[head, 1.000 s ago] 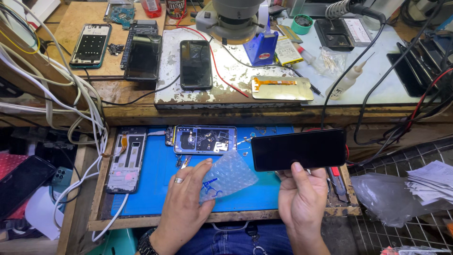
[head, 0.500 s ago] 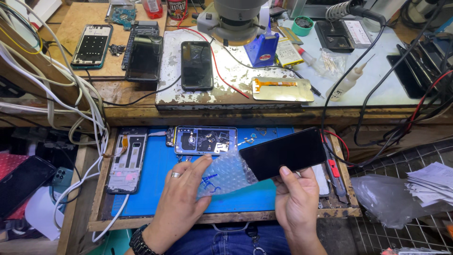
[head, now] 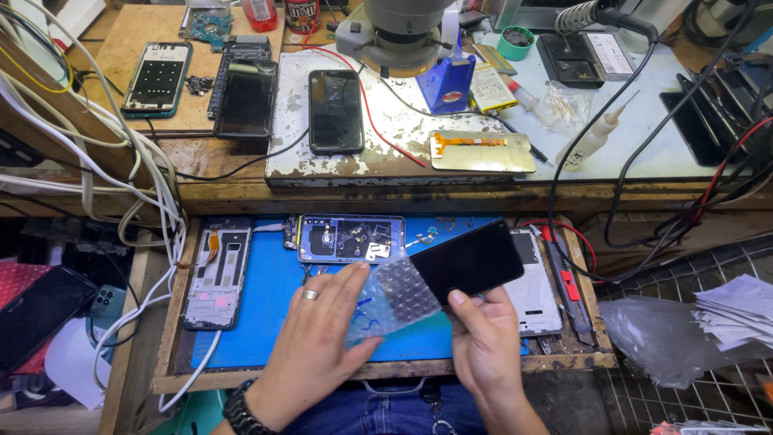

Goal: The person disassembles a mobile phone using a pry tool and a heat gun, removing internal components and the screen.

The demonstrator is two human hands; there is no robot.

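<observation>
Two bare hands work over a blue rubber mat [head: 266,322] lying in a shallow wooden tray [head: 173,322] at the near edge of the bench. The left hand [head: 318,342], with a ring on one finger and a dark wristwatch [head: 241,415] at the wrist, lies nearly flat with fingers spread, thumb and fingers pinching one clear bubble-wrap sleeve [head: 394,298]. The right hand [head: 483,338] is curled around the near corner of one black glossy phone screen panel [head: 471,259], thumb on its face, holding it tilted with its left end at the mouth of the sleeve. On the mat lie three opened phone bodies: a blue one with bare circuitry [head: 352,238] just beyond the hands, a pale frame with an orange flex strip [head: 216,270] at the left edge, and a white frame [head: 535,282] at the right, partly under the panel. The near left part of the mat is bare. A red-handled tool [head: 568,286] lies along the tray's right rim. On the far shelf rest three dark-faced phones [head: 336,111] and one gold backplate [head: 481,151]. A blue stand [head: 447,80], a green tape roll [head: 515,42] and a clear nozzle bottle [head: 592,138] stand farther right. White cables [head: 153,185] hang down the left side, and crumpled clear plastic [head: 656,334] sits to the right.
</observation>
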